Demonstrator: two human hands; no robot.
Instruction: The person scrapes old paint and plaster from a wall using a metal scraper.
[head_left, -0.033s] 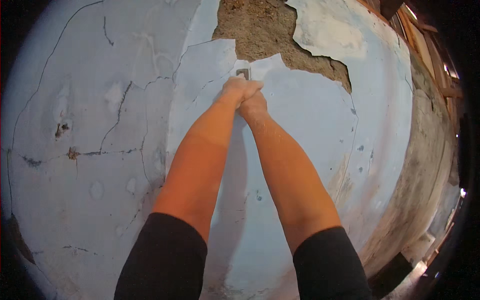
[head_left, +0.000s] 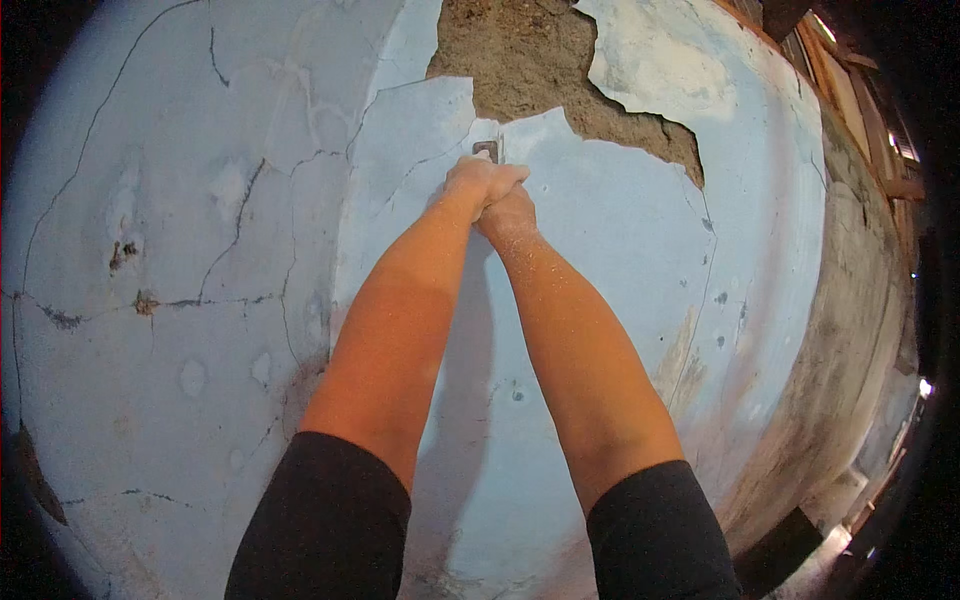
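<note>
My left hand [head_left: 474, 183] and my right hand [head_left: 510, 213] are closed together, arms stretched out, against a pale blue plastered wall [head_left: 600, 270]. The left lies partly over the right. Above the knuckles shows the small dark, squarish end of a tool [head_left: 486, 149]; the rest is hidden in my grip, so I cannot make out its kind. It sits at a notch in the plaster's broken edge, just below a bare brown patch [head_left: 520, 60]. Pale dust coats my fingers and the right wrist.
Cracks [head_left: 240, 225] run across the greyer plaster on the left, with small chipped holes [head_left: 122, 255]. A stained, bare strip of wall [head_left: 830, 330] bends away at the right. Wooden beams [head_left: 835, 75] show at the upper right.
</note>
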